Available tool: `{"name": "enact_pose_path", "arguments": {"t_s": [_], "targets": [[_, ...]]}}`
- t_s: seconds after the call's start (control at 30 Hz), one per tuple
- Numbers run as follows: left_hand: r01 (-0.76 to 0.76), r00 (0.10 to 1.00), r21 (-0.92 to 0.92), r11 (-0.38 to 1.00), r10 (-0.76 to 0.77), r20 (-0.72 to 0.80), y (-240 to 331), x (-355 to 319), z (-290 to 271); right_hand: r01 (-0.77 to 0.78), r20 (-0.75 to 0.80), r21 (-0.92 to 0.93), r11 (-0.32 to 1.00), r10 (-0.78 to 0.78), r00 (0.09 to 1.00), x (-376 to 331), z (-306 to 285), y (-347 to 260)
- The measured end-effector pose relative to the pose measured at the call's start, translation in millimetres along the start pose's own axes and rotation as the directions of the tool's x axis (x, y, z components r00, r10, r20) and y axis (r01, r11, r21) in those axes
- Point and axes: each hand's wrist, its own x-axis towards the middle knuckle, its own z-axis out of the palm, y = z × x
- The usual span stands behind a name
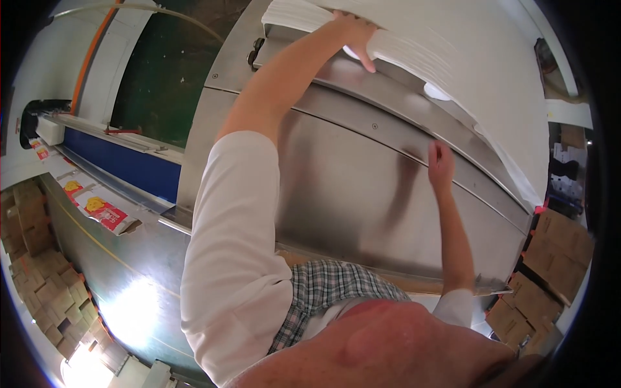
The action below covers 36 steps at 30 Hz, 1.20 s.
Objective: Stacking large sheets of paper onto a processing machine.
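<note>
My left arm reaches up and forward, and my left hand [354, 37] is at the front edge of a wide white layered sheet stack [446, 55]. Its thumb hangs below the edge while the other fingers lie over the top, partly hidden, so the edge sits between them. Lower and to the right, my right hand [441, 167] is curled into a loose fist with nothing visible in it. It hovers in front of the stainless steel machine panel [349, 174], close to the seam below a raised metal lip, apart from the white sheets.
On the left runs a blue conveyor belt [119, 161], with flattened red and white printed cartons [97, 204] beside it. Brown cardboard boxes are stacked at the far left [52, 297] and at the right [559, 252]. The panel's lower edge is close to my apron [336, 281].
</note>
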Motion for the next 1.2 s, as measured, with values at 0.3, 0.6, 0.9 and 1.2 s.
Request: {"name": "enact_pose_path", "arguments": {"t_s": [0.3,0.6,0.9,1.2], "targets": [[0.083,0.985,0.059,0.995,-0.073,-0.156,13.7,-29.1,26.0,0.55,0.116,0.058,0.833,-0.553,0.825,197.2,94.4,-105.6],[0.188,0.978,0.051,0.981,-0.183,-0.098,21.3,-29.8,14.3,0.087,0.243,-0.525,0.847,0.052,0.969,197.1,-28.4,115.1],[0.604,0.756,0.179,0.777,-0.629,0.182,71.6,-3.6,3.5,0.054,0.369,-0.681,0.73,0.279,0.886,161.0,-198.7,285.5],[0.734,0.622,0.223,0.642,-0.767,0.158,93.9,-6.9,-2.6,0.152,0.601,-0.544,0.825,0.257,0.757,152.9,-365.4,504.2]]}}
